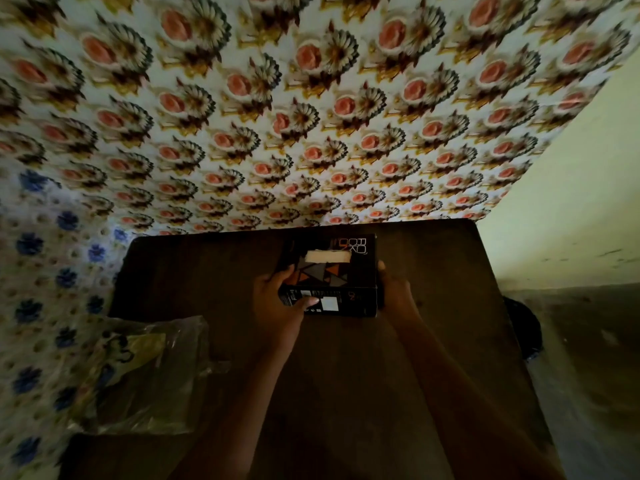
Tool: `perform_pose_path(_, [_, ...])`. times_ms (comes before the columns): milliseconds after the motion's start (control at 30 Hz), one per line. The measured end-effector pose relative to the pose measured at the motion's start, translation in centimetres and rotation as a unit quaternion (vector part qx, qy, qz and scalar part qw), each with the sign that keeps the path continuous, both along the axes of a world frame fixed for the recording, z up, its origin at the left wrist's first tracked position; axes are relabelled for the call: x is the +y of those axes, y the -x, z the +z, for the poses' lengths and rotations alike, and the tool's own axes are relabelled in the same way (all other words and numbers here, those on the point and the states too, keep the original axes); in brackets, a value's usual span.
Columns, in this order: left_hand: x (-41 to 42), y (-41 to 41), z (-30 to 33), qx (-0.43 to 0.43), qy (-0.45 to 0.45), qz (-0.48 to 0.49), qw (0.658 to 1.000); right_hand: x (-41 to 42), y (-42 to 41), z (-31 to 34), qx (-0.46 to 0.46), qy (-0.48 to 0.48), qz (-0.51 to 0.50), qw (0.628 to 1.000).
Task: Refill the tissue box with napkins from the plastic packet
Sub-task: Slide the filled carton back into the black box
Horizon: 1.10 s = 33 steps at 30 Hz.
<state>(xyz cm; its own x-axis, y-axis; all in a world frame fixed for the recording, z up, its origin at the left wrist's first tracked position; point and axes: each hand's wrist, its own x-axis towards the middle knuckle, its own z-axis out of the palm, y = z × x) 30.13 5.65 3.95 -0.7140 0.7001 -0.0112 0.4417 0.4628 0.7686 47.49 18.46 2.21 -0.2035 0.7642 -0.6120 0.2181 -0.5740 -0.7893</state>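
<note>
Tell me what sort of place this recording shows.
Probably a room in a home: a dark wooden table pushed against a wall covered in floral-print sheeting, with a plain painted wall on the right.

This looked like a room in a home, dimly lit. A dark wooden surface (433,341) stood against a wall hung with a rose-patterned cloth (311,116), and a second cloth with blue flowers (41,271) lay to its left. To the right were a plain pale wall (571,202) and a bare floor (588,375).
</note>
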Motion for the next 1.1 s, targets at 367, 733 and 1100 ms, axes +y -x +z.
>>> perform_pose_path(367, [2.7, 3.3, -3.3, 0.05, -0.012, 0.004, 0.999, 3.6, 4.7, -3.1, -0.029, -0.017, 0.0, 0.999])
perform_pose_path(733, [4.7, 5.4, -4.4, 0.063, -0.034, -0.005, 0.997, 5.3, 7.3, -2.5, -0.04, -0.114, 0.04, 0.992])
perform_pose_path(1100, [2.0, 4.6, -1.5, 0.031, 0.001, 0.005, 1.0, 1.0, 5.0, 0.8, -0.082, -0.192, -0.009, 0.978])
